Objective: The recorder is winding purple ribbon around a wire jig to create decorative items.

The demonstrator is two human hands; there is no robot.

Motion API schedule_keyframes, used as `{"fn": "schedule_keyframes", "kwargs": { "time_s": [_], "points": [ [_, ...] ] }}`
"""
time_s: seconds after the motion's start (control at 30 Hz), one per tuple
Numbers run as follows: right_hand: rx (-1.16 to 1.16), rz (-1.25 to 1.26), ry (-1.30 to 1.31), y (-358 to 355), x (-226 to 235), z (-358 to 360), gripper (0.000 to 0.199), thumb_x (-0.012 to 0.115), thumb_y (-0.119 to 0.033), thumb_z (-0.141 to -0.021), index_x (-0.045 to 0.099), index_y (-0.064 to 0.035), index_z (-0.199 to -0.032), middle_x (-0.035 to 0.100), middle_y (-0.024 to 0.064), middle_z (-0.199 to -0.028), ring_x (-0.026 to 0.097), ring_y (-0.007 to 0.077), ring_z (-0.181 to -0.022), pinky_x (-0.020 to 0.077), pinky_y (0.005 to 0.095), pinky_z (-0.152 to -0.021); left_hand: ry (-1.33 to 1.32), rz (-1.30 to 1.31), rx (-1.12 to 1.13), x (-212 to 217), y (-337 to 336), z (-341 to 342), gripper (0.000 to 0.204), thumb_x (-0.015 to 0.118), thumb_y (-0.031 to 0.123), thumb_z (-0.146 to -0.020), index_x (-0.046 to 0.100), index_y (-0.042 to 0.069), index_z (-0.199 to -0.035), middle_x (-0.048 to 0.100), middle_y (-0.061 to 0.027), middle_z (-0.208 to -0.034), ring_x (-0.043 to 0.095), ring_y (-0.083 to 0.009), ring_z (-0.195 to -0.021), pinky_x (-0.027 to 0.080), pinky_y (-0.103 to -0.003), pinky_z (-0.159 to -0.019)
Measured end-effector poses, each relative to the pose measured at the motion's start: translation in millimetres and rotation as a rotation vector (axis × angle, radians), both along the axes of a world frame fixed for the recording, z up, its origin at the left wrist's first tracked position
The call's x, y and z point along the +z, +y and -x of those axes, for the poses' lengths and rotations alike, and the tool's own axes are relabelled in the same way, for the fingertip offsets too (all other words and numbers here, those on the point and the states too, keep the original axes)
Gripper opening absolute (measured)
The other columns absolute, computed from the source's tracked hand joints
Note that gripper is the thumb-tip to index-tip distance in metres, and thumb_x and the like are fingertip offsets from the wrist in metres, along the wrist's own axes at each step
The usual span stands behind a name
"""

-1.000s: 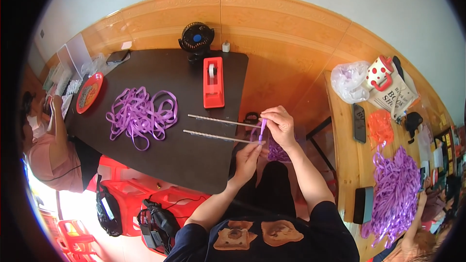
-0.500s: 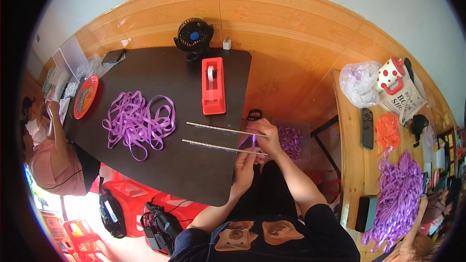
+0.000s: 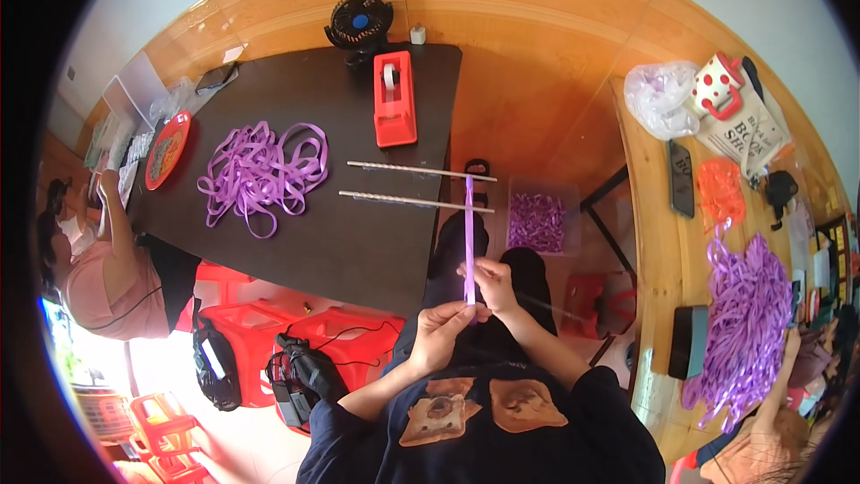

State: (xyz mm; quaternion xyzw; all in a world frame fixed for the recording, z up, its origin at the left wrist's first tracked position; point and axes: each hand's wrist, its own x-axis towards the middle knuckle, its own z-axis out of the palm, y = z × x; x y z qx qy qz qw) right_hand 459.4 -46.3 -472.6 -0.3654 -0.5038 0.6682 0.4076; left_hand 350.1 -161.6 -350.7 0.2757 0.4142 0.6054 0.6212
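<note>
A purple ribbon (image 3: 469,242) runs taut from two metal rods with twisted shafts toward my body. My left hand (image 3: 439,333) pinches its near end between thumb and fingertips. Just beside it, my right hand (image 3: 494,287) is closed at the ribbon, its fingertips partly hidden behind the strip. The far rod (image 3: 403,168) and the near rod (image 3: 403,202) lie parallel, sticking out past the right edge of the dark table (image 3: 331,255). The ribbon loops round the far rod and crosses the near one.
A loose purple ribbon heap (image 3: 260,170), a red tape dispenser (image 3: 394,99), a small black fan (image 3: 360,22) and a red plate (image 3: 168,151) are on the table. A clear bin (image 3: 573,224) holds ribbon pieces. A wooden table (image 3: 652,305) carries more ribbon (image 3: 748,323). Other people sit left and right.
Both hands have moved from the rods back toward my body, drawing the ribbon out straight between them and the rods. The view has shifted, so the tables appear higher.
</note>
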Motion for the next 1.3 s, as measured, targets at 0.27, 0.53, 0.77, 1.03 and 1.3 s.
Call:
{"fn": "schedule_keyframes", "kwargs": {
  "time_s": [0.27,0.53,0.77,1.03,1.3],
  "points": [
    [-0.039,0.272,0.169,5.4,23.8,7.2,0.007,0.067,-0.008,-0.084,0.067,-0.0017,-0.084,0.067,0.0061,-0.075,0.056,0.0074,-0.063,0.0410,0.0199,-0.057,0.010,-0.025,-0.050,-0.9,-31.8,5.7,0.019,0.055,0.008,-0.094,0.068,-0.004,-0.099,0.070,-0.0123,-0.095,0.064,-0.0154,-0.091,0.047,-0.028,-0.089],
    [-0.015,0.130,0.148,-2.2,24.5,16.6,0.005,0.067,-0.001,-0.082,0.064,-0.0005,-0.079,0.063,0.0033,-0.069,0.056,0.0083,-0.061,0.0424,0.0207,-0.057,-0.037,0.070,0.017,-14.9,-47.3,11.7,0.018,0.055,0.010,-0.094,0.067,-0.003,-0.100,0.070,-0.0116,-0.091,0.065,-0.0139,-0.087,0.046,-0.024,-0.082],
    [0.162,0.185,0.011,-50.4,21.5,2.4,0.008,0.067,-0.006,-0.083,0.064,-0.0007,-0.078,0.061,0.0000,-0.070,0.054,0.0052,-0.063,0.0427,0.0205,-0.057,-0.067,0.122,0.019,-14.0,-40.6,17.5,0.018,0.056,0.010,-0.094,0.067,-0.003,-0.101,0.070,-0.0126,-0.091,0.065,-0.0147,-0.084,0.048,-0.024,-0.079],
    [0.276,0.340,0.237,-83.9,47.6,-5.1,0.007,0.063,-0.004,-0.087,0.063,-0.0012,-0.080,0.057,-0.0013,-0.069,0.053,0.0056,-0.064,0.0406,0.0201,-0.058,0.013,0.121,-0.100,-17.1,-26.1,33.4,0.017,0.058,0.011,-0.092,0.068,0.001,-0.101,0.071,-0.0089,-0.091,0.065,-0.0106,-0.078,0.046,-0.020,-0.066],
    [0.317,0.428,0.126,-86.9,49.9,-5.3,0.009,0.067,-0.002,-0.083,0.064,-0.0045,-0.076,0.058,-0.0011,-0.067,0.051,0.0053,-0.060,0.0381,0.0196,-0.055,0.059,0.210,-0.071,-35.8,-4.5,39.7,0.017,0.061,0.012,-0.091,0.066,-0.001,-0.100,0.070,-0.0093,-0.086,0.064,-0.0111,-0.071,0.046,-0.019,-0.059]
  ]
}}
